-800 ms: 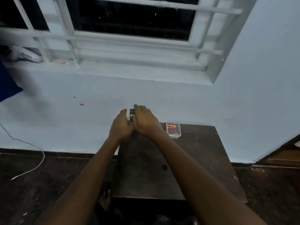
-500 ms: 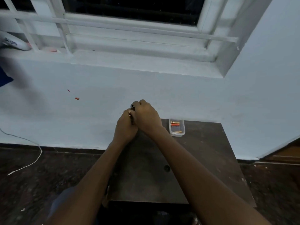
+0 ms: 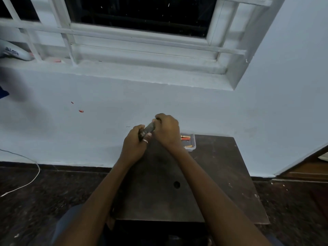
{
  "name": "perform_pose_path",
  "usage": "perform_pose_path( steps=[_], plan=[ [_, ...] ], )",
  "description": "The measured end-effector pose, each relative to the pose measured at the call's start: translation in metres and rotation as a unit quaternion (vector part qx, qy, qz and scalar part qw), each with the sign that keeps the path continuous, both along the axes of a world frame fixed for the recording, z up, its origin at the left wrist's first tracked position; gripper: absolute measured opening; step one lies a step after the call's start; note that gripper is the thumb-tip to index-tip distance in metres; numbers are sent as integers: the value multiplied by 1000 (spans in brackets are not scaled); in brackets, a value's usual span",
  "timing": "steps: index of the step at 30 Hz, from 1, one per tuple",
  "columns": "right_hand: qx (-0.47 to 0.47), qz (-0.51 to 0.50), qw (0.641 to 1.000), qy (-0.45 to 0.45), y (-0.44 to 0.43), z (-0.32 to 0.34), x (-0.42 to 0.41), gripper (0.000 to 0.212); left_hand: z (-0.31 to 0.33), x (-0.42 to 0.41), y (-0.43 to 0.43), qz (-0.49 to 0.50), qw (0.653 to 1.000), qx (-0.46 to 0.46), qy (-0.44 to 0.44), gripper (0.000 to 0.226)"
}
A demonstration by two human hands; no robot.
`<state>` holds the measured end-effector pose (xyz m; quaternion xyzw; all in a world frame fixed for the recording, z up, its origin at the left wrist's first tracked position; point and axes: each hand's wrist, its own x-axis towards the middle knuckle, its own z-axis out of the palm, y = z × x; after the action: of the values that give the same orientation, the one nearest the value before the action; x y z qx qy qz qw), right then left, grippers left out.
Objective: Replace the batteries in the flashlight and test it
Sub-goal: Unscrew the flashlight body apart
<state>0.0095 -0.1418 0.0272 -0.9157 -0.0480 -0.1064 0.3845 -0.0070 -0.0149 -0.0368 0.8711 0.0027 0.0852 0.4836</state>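
A small dark flashlight (image 3: 148,129) is held above the far edge of the dark wooden table (image 3: 213,174). My left hand (image 3: 134,144) grips its lower end, and my right hand (image 3: 167,131) is closed around its upper end. The flashlight lies tilted, with only its middle showing between the two hands. A clear plastic box (image 3: 192,142) with several red and gold batteries (image 3: 185,138) sits on the table just right of my right hand.
The table stands against a pale wall under a barred window (image 3: 138,32). A white cable (image 3: 26,181) lies on the dark floor at left. A white object (image 3: 14,53) rests on the sill at far left. A round hole (image 3: 176,184) marks the tabletop.
The flashlight has tipped from pointing its lens at me to lying tilted between the hands. My right hand has shifted up over its top end.
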Motion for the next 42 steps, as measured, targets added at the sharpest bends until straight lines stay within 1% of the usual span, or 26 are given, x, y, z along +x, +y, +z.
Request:
perform_pose_path(
  steps=[1, 2, 4, 5, 7, 9, 12, 15, 18, 21, 23, 27, 29, 35, 42],
  plan=[
    [28, -19, 999, 4, -11, 0, -3, 24, 1, -4, 0, -4, 999, -33, 20, 35],
    [53, -38, 998, 17, -22, 0, -8, 23, 4, -9, -1, -15, 994, -91, 54, 37],
    [106, -72, 990, 61, -46, -6, -17, 21, 6, -23, -9, -51, 962, -242, 118, 35],
    [140, -82, 983, 86, -58, -12, -22, 21, 7, -29, -14, -60, 943, -297, 137, 33],
    [195, -95, 969, 118, -77, -27, -34, 26, 5, -39, -24, -55, 919, -362, 146, 29],
    [220, -100, 962, 130, -91, -40, -48, 33, 0, -43, -32, -42, 901, -405, 148, 26],
    [248, -95, 953, 149, -104, -56, -70, 36, -10, -48, -42, -32, 893, -421, 158, 25],
    [299, -92, 935, 166, -107, -67, -79, 37, -19, -54, -52, -24, 883, -439, 166, 24],
    [283, -104, 939, 167, -107, -78, -78, 42, -21, -56, -56, -13, 887, -431, 167, 27],
    [268, -102, 948, 138, -110, -82, -79, 42, -19, -56, -55, -28, 905, -391, 165, 27],
    [270, -99, 950, 123, -111, -82, -83, 40, -19, -58, -56, -42, 911, -374, 171, 24],
    [259, -108, 955, 98, -117, -92, -94, 39, -22, -65, -63, -51, 890, -405, 206, 16],
    [257, -113, 956, 83, -119, -96, -98, 37, -22, -66, -66, -53, 889, -407, 205, 14],
    [246, -101, 963, 39, -126, -101, -97, 29, -18, -69, -71, -51, 885, -420, 192, 18],
    [235, -84, 968, 1, -128, -98, -91, 19, -15, -66, -74, -40, 877, -435, 202, 23]
  ],
)
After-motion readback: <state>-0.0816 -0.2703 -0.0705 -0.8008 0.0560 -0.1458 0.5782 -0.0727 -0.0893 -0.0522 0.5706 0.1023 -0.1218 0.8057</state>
